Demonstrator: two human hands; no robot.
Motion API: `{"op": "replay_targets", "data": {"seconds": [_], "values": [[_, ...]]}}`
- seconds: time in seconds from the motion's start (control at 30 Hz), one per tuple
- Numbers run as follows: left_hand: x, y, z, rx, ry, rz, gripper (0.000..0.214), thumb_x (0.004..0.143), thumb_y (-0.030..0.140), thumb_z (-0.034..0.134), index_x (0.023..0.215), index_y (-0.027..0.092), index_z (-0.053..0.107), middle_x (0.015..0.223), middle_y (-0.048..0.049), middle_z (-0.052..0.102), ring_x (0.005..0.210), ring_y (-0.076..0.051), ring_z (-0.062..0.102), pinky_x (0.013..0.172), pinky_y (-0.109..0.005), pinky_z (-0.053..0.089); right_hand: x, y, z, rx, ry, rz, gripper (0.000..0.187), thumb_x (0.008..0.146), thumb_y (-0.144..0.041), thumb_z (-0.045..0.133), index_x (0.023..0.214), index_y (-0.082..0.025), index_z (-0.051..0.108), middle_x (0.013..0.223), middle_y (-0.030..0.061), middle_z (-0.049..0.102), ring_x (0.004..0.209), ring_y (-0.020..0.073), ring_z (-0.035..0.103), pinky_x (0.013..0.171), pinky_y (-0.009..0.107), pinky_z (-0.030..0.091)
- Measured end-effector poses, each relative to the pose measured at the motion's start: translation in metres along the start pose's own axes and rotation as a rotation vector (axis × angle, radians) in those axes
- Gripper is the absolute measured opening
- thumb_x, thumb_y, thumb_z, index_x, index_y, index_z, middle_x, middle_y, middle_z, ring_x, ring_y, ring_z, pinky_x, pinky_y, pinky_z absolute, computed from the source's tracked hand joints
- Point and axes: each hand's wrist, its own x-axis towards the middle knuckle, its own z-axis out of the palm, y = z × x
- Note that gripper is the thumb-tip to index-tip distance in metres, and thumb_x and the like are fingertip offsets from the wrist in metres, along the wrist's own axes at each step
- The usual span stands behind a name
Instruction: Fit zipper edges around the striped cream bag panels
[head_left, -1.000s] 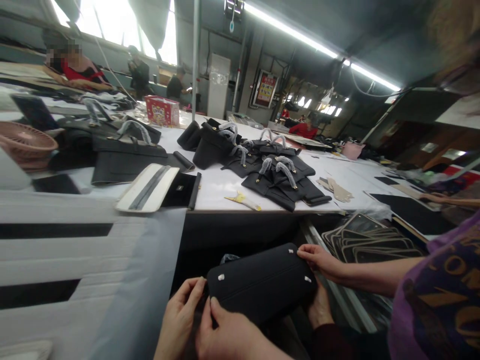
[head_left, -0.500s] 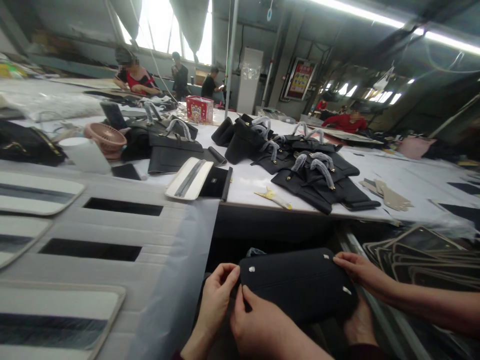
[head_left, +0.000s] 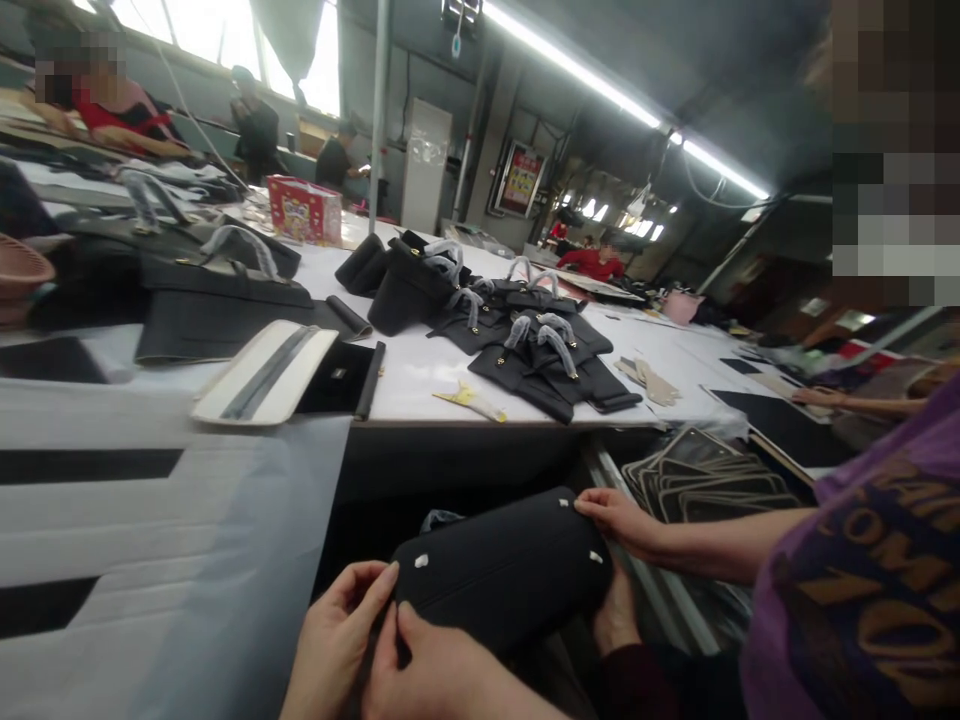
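Note:
A black rounded bag panel [head_left: 502, 570] with a stitched line and small white patches near its corners is held tilted above the dark gap below the table. My left hand [head_left: 337, 625] pinches its left corner between thumb and fingers. At the lower right corner, my right hand [head_left: 616, 612], in a dark maroon sleeve, grips the edge, its fingers partly hidden behind the panel. Another person's hands are on the same panel: one hand [head_left: 439, 650] at the lower left, beside my left hand, and the other hand [head_left: 619, 520] at the upper right corner.
Black handbags [head_left: 547, 350] with wrapped handles lie on the white table [head_left: 409, 385]. A white panel [head_left: 266, 375] with a grey stripe rests near its edge. Framed panels [head_left: 705, 475] are stacked at right. A person in a purple shirt [head_left: 862, 540] stands close on my right.
The view has swung to the right, bringing the person in purple into sight. The panel and all the hands appear further left, with the panel tilted more; the grips look the same.

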Motion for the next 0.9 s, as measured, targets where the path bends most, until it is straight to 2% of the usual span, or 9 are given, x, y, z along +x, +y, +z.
{"op": "replay_targets", "data": {"seconds": [0.17,0.3,0.47,0.57,0.63,0.73,0.83,0.9], "values": [[0.004,-0.006,-0.004,0.01,-0.003,-0.022,0.046,0.067,0.056,0.079,0.088,0.017,0.067,0.084,-0.0039,0.069,0.077,-0.021,0.063,0.068,-0.026,0.053,0.001,0.002,0.0,-0.01,0.011,-0.021,0.043,0.093,0.003,0.028,0.077,-0.012,0.066,0.034,-0.0101,0.042,0.022,0.0057,0.028,0.025,0.01,0.016],[0.007,-0.01,-0.006,-0.038,-0.024,-0.067,0.045,0.067,0.055,0.079,0.088,0.017,0.066,0.083,-0.0034,0.069,0.077,-0.02,0.062,0.069,-0.025,0.053,0.003,0.004,0.004,0.005,0.018,-0.036,0.039,0.094,0.0,0.034,0.066,-0.011,0.059,0.035,-0.0095,0.044,0.023,0.0049,0.029,0.025,0.011,0.016],[0.007,-0.008,-0.005,-0.061,-0.027,-0.087,0.047,0.065,0.055,0.081,0.087,0.017,0.065,0.08,-0.0024,0.068,0.076,-0.018,0.06,0.067,-0.024,0.051,0.016,0.003,-0.006,0.075,0.013,-0.109,0.033,0.098,-0.01,0.044,0.069,-0.012,0.058,0.038,-0.0123,0.039,0.026,0.0024,0.026,0.027,0.011,0.019],[0.005,-0.005,-0.003,-0.046,-0.013,-0.061,0.046,0.066,0.055,0.08,0.085,0.016,0.066,0.078,-0.002,0.067,0.075,-0.017,0.058,0.067,-0.023,0.05,0.035,-0.01,-0.006,0.153,-0.015,-0.198,0.023,0.099,-0.023,0.053,0.079,-0.011,0.06,0.051,-0.01,0.048,0.034,0.0018,0.037,0.034,0.012,0.032],[0.003,-0.003,-0.001,-0.06,-0.003,-0.037,0.044,0.066,0.055,0.08,0.082,0.016,0.065,0.076,-0.0013,0.065,0.072,-0.015,0.057,0.066,-0.023,0.049,0.053,-0.03,0.012,0.22,-0.051,-0.272,0.019,0.096,-0.029,0.058,0.093,-0.011,0.063,0.073,-0.0026,0.062,0.051,0.0051,0.053,0.045,0.016,0.044],[0.003,-0.003,0.0,-0.075,0.004,0.022,0.041,0.067,0.052,0.08,0.078,0.015,0.065,0.073,-0.0008,0.064,0.071,-0.014,0.056,0.067,-0.023,0.048,0.084,-0.08,0.067,0.346,-0.098,-0.395,0.027,0.094,-0.034,0.061,0.112,-0.014,0.062,0.107,0.0068,0.065,0.082,0.0143,0.064,0.066,0.028,0.056],[0.005,-0.005,-0.001,-0.092,0.006,0.056,0.038,0.069,0.049,0.08,0.076,0.015,0.064,0.073,-0.0008,0.063,0.07,-0.013,0.056,0.068,-0.024,0.047,0.109,-0.139,0.121,0.384,-0.14,-0.508,0.032,0.092,-0.034,0.062,0.118,-0.015,0.061,0.12,0.009,0.062,0.094,0.018,0.064,0.075,0.033,0.057],[0.006,-0.007,-0.003,-0.098,0.013,0.063,0.037,0.07,0.047,0.08,0.076,0.015,0.064,0.073,-0.0007,0.062,0.069,-0.013,0.055,0.067,-0.023,0.047,0.116,-0.169,0.14,0.232,-0.238,-0.595,0.03,0.093,-0.032,0.061,0.117,-0.015,0.061,0.116,0.0084,0.064,0.093,0.0177,0.065,0.076,0.034,0.058]]}}
